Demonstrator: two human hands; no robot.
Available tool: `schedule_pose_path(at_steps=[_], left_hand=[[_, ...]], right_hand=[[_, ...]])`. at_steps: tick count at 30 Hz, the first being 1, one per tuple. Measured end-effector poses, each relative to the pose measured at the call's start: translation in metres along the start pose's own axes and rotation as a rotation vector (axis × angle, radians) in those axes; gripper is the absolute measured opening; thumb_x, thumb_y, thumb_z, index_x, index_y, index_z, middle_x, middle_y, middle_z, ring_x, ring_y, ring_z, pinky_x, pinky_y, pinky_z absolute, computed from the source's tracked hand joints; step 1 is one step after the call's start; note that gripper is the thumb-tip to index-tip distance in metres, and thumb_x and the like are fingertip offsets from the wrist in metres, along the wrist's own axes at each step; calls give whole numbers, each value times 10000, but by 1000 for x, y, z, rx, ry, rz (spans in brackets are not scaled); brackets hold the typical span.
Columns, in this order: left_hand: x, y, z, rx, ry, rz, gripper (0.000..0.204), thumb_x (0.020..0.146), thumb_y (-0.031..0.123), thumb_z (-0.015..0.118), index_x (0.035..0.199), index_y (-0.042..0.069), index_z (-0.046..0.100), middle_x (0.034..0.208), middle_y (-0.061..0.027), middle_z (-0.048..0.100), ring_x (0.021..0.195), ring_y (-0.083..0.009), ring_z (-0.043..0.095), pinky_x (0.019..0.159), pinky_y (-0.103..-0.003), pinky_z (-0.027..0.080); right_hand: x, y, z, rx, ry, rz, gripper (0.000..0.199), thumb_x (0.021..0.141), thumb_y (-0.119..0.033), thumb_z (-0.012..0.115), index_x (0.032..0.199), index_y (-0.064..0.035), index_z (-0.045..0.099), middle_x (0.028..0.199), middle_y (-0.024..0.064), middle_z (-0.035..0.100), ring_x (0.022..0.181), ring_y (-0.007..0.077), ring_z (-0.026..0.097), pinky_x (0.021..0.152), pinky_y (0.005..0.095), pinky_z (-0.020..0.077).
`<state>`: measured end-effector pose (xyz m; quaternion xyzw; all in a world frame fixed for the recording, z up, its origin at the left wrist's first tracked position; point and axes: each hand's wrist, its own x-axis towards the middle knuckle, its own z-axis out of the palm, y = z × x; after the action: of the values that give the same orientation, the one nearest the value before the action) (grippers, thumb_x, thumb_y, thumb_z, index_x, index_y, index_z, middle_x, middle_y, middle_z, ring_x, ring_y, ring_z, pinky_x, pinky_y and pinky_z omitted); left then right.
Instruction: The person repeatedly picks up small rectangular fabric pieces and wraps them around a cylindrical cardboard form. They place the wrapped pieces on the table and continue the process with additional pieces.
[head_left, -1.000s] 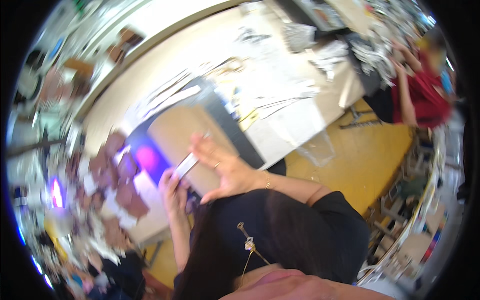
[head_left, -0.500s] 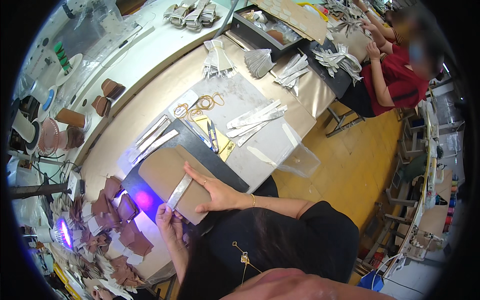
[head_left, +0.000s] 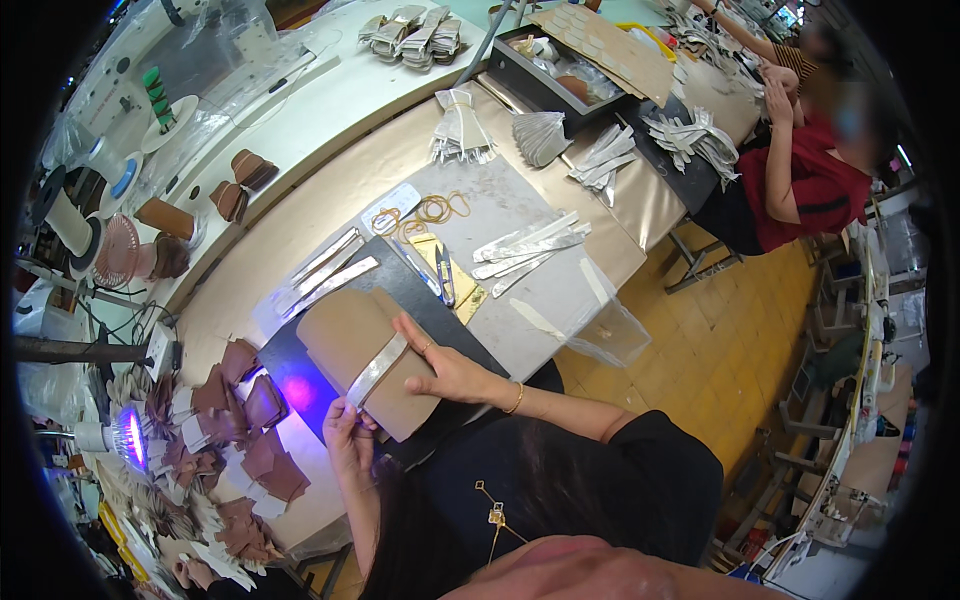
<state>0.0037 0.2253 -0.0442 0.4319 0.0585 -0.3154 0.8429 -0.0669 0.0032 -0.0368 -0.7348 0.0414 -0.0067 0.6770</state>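
A brown board (head_left: pixel 345 325) with a rounded far end lies over a black mat (head_left: pixel 285 355) in front of me. Across it runs a pale, shiny strip (head_left: pixel 378 368). My left hand (head_left: pixel 352 435) pinches the strip's near-left end at the board's edge, its fingertips closed. My right hand (head_left: pixel 455 375) rests on the board's right side with fingers stretched and thumb apart; the fingertips are by the strip's upper end. Just past the mat are more pale strips (head_left: pixel 335 285), a pair of blue-handled snips (head_left: pixel 446 278) and a yellow packet (head_left: pixel 470 297).
Brown and white cut pieces (head_left: pixel 270 465) pile up at the left, near a lit purple lamp (head_left: pixel 128 438). Loose strips (head_left: pixel 530 245), rubber bands (head_left: pixel 440 208) and strip bundles (head_left: pixel 463 125) lie farther off. A drawer box (head_left: pixel 545 85) stands behind. A person in red (head_left: pixel 800 190) sits far right.
The whole view has shifted, so the table appears farther right and slightly lower. Both hands keep about the same hold on the strip and board. The person in red has moved their hands.
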Motion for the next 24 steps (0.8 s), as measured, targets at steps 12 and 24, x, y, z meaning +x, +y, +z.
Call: schedule_pose_path(at_steps=[12, 24], left_hand=[[-7, -3, -1, -17, 20, 22, 160, 888, 102, 598, 1001, -1, 549, 785, -100, 615, 656, -165, 594, 597, -284, 493], [-8, 14, 6, -41, 41, 84, 155, 896, 87, 575, 1026, 9, 542, 836, -106, 628, 669, -174, 606, 611, -281, 511]], right_hand=[[9, -16, -22, 763, 60, 135, 715, 949, -405, 479, 1457, -82, 92, 1331, 156, 470, 1228, 235, 447, 1054, 357, 322], [11, -62, -44, 963, -1, 84, 532, 972, -299, 452, 1406, -108, 212, 1264, 220, 498, 1074, 291, 591, 886, 390, 516]])
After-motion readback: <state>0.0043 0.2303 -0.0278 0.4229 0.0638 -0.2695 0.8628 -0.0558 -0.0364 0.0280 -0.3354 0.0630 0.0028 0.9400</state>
